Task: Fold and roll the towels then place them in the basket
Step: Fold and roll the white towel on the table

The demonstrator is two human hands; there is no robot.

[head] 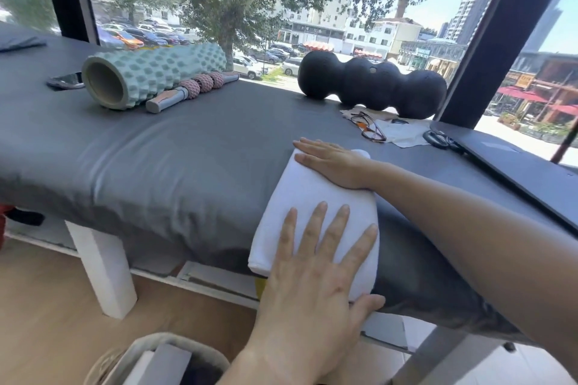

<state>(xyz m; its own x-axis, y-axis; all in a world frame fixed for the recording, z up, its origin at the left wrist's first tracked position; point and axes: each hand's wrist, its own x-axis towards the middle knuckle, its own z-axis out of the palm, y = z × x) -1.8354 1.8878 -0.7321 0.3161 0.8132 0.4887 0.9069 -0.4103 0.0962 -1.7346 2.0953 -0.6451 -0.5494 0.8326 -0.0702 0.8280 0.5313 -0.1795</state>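
A white towel (300, 197), folded into a long strip, lies on the grey padded table (175, 147) near its front edge. My left hand (316, 275) rests flat on the near end of the towel, fingers spread. My right hand (328, 159) presses flat on the far end, fingers pointing left. Neither hand grips the cloth. A grey fabric basket (175, 350) stands on the floor at the bottom, below my left wrist, with something pale inside it.
On the table's far side lie a teal foam roller (150, 72), a pink massage stick (194, 87), a phone (65, 81) and a black peanut roller (372, 84). Glasses (369, 126), a cloth and a dark laptop (513, 162) lie at the right. A white table leg (103, 266) stands below.
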